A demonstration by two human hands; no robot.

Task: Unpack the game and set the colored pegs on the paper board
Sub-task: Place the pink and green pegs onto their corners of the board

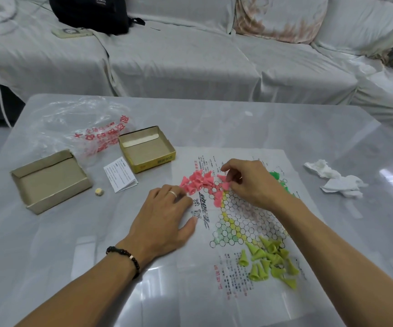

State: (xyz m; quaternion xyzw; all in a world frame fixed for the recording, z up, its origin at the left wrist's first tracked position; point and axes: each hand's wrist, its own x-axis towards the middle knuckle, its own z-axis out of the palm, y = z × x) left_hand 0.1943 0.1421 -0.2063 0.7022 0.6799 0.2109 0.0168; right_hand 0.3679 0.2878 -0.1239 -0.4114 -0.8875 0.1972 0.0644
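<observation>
The paper board (pixel 242 215) lies flat on the table, printed with a star of circles. A heap of pink pegs (pixel 196 181) sits at its far left corner, and a few pink pegs stand on the circles there. My right hand (pixel 247 180) pinches a pink peg (pixel 225 185) just above those circles. My left hand (pixel 164 218) presses flat on the board's left edge, fingers straight. Yellow-green pegs (pixel 270 260) lie in a pile at the board's near side. Dark green pegs (pixel 278 178) show partly behind my right hand.
Two empty cardboard box halves (pixel 49 180) (pixel 147 148) stand left of the board, with a folded leaflet (pixel 120 174), a small die (pixel 99 191) and a clear plastic bag (pixel 84 126). Crumpled tissue (pixel 334 181) lies at the right. A white-covered sofa (pixel 190 55) is behind the table.
</observation>
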